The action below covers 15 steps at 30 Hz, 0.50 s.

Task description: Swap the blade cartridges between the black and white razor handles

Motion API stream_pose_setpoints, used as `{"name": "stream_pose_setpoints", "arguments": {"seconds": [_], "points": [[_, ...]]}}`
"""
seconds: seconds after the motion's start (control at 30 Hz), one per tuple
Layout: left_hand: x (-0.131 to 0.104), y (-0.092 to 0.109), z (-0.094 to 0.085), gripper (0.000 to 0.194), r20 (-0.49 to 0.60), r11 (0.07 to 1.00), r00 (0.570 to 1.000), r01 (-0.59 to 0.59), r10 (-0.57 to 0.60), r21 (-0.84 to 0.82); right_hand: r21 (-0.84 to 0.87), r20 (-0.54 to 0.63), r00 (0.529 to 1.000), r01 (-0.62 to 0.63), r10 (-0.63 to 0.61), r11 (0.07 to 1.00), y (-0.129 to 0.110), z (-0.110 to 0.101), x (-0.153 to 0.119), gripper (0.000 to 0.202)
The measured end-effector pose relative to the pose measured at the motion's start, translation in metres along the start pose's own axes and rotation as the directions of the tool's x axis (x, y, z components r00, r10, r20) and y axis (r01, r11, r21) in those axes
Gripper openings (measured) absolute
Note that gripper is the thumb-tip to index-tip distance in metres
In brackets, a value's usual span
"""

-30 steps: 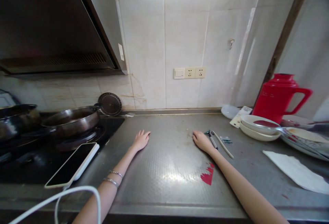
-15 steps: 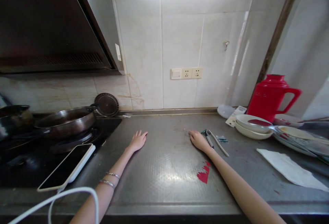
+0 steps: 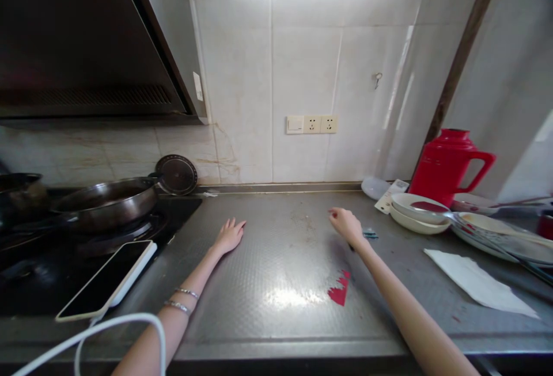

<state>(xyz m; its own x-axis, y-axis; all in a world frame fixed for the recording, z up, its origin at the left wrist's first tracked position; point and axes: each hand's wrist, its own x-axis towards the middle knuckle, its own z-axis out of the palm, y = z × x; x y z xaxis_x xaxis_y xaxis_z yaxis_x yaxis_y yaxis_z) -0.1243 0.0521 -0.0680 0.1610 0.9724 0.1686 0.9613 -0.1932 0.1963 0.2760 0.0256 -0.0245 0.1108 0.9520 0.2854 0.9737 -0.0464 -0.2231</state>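
My left hand (image 3: pixel 230 236) lies flat on the metal counter (image 3: pixel 276 261) with its fingers spread, holding nothing. Two silver bracelets (image 3: pixel 178 306) circle that wrist. Over the counter's right part, my right hand (image 3: pixel 347 227) has its fingers curled in; what they hold, if anything, is hidden. A dark tool's end (image 3: pixel 351 247) shows just under this hand, while the rest of the tool is covered. Small teal pieces (image 3: pixel 370 234) lie right beside the right wrist. Nearer the front edge is a jagged red scrap (image 3: pixel 339 289).
Left, a phone (image 3: pixel 108 278) with a white cable (image 3: pixel 90 330) rests by the hob, where a steel pan (image 3: pixel 108 206) stands. To the right are a white paper sheet (image 3: pixel 479 284), stacked bowls (image 3: pixel 419 223), plates (image 3: pixel 496 238) and a red thermos jug (image 3: pixel 444 168).
My right hand has moved right and curled over the dark tool and the pale curved stick, which were in sight beside it. My left hand stays flat. The view has shifted slightly.
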Motion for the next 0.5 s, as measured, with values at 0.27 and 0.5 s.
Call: {"name": "stream_pose_setpoints", "arguments": {"seconds": [0.27,0.5], "points": [[-0.001,0.001,-0.001,0.045,0.0,1.0,1.0,0.004,-0.004,0.004,-0.123,0.229,0.966,-0.091,0.118,0.988,0.038,-0.027,-0.014,0.036],[-0.001,0.001,-0.001,0.045,-0.006,1.0,1.0,0.008,-0.008,0.002,-0.156,0.356,0.931,-0.029,0.083,0.987,0.052,-0.017,-0.017,0.032]]}}
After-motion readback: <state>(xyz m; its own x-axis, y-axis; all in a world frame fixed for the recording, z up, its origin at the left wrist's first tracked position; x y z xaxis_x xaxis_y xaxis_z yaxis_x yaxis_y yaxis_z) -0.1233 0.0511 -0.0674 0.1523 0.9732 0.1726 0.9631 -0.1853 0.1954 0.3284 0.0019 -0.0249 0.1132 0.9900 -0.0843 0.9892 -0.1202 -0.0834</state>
